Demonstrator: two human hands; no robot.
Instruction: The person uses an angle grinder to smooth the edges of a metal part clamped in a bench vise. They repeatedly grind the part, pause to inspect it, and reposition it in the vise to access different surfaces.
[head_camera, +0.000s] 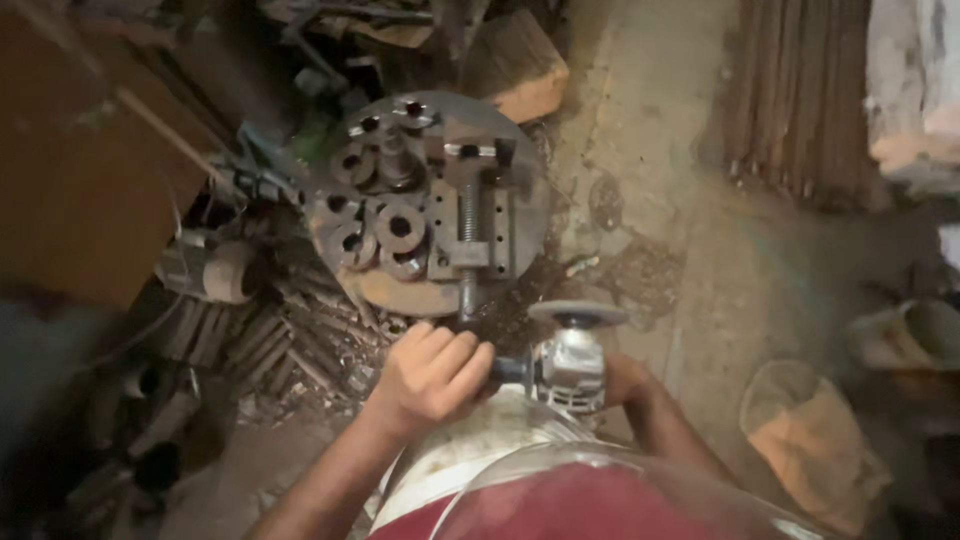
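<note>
I hold an angle grinder (568, 362) with its grey disc facing up, just below a round metal plate. My left hand (432, 375) is closed around the grinder's black side handle. My right hand (628, 378) grips the grinder's body from behind and is mostly hidden by it. The round metal plate (525, 190) lies on the floor ahead. A screw vise (468, 215) is mounted on it, and several thick metal rings (400, 225) sit to the vise's left.
Scrap metal bars and rods (290, 335) are piled left of the plate. A wooden block (520, 65) lies beyond it. A bundle of thin rods (800, 95) leans at the upper right. A sack (815, 440) sits at lower right on the concrete floor (680, 230).
</note>
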